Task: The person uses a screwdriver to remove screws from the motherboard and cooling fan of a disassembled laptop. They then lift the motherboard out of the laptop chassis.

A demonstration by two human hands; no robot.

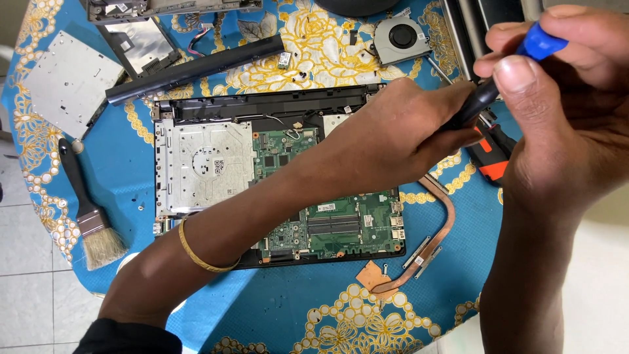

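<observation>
Single head-worn view, looking steeply down onto the desk (118, 164) from the person's own side. Close range: the opened laptop base (216, 164) fills the centre, the hands loom large at right, nearest the lens. Desk edges and tiled floor (26, 262) show at lower left and lower right.

Round bench (275, 314) under a bright blue cloth printed with yellow and white roses and beaded chains. Below and to the left, pale tiled floor (29, 262) with thin grey grout lines, again off the right edge. Soft, even daylight, faint shadows only.
</observation>
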